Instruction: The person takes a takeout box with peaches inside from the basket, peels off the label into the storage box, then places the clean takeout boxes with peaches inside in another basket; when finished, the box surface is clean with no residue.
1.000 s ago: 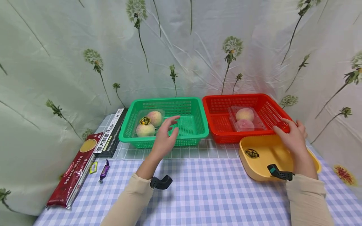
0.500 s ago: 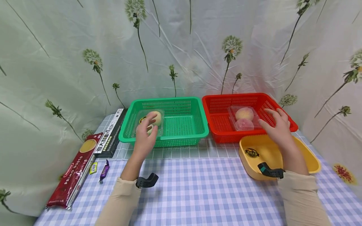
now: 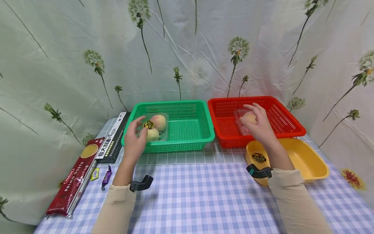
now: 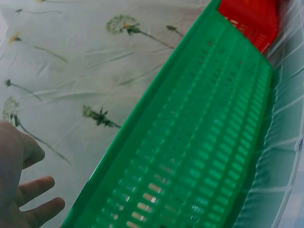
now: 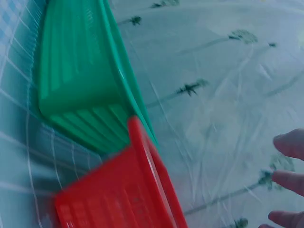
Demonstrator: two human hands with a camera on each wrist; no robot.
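My left hand point(image 3: 135, 135) is over the left end of the green basket point(image 3: 178, 148), fingers spread and slightly bent, holding nothing. Beside its thumb lies a clear plastic box with two peaches point(image 3: 159, 122) and a black-and-gold sticker. In the left wrist view, fingers point(image 4: 38, 190) show outside the basket's rim. My right hand point(image 3: 260, 126) reaches over the red basket point(image 3: 233, 142), thumb and fingers apart. It covers much of a second clear box, where a peach point(image 3: 250, 116) shows between thumb and fingers. In the right wrist view, spread fingers point(image 5: 290, 183) appear at the right edge.
A yellow bin point(image 3: 306, 159) with a sticker stands in front of the red basket, partly under my right forearm. To the left lie a black pasta box point(image 3: 112, 143), a red spaghetti pack point(image 3: 76, 178), a purple-wrapped candy point(image 3: 106, 177) and a small yellow packet point(image 3: 94, 174).
My left hand has moved left, from the middle of the green basket to its left end. My right hand has moved left from the red basket's right corner to above its box.
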